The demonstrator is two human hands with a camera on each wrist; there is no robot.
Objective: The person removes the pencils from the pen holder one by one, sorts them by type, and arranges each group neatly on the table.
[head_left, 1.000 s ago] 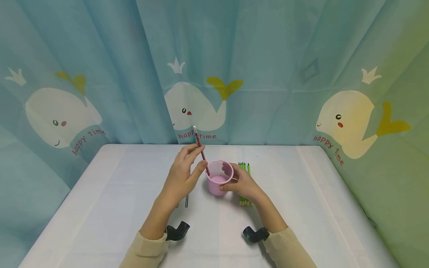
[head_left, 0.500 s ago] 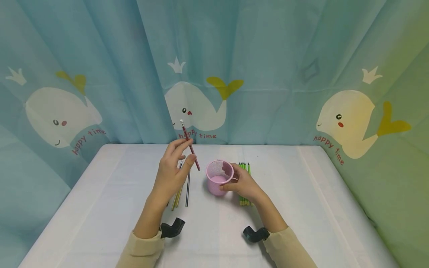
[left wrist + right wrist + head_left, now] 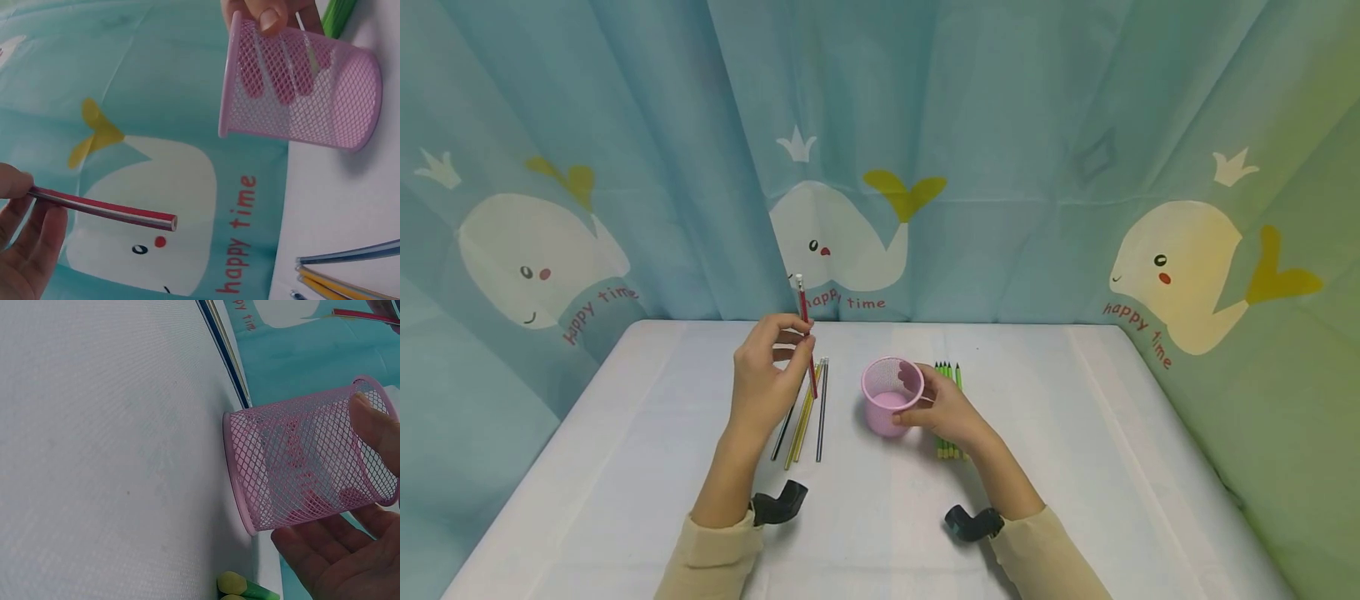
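Note:
A red pencil (image 3: 803, 307) with a white eraser at its upper end is pinched between the thumb and fingers of my left hand (image 3: 763, 371). It stands nearly upright above the table, left of the pink mesh pen cup (image 3: 880, 418). In the left wrist view the blunt lower end of the red pencil (image 3: 119, 214) points toward the cup side. My right hand (image 3: 951, 408) grips the pen cup from the right, thumb in front and fingers behind. The cup stands upright on the table, and no pencil shows inside it.
Beneath and beside my left hand lie two yellow pencils (image 3: 801, 433), a black pencil (image 3: 781, 437) and a grey-blue pencil (image 3: 822, 417). Several green pencils (image 3: 958, 379) lie in a row, partly behind my right hand. A whale-print curtain (image 3: 1000, 250) hangs behind the white table (image 3: 1075, 467).
My left hand has drawn the red pencil out of the cup and carried it left, tilting it more upright. The right hand and the cup stay in place.

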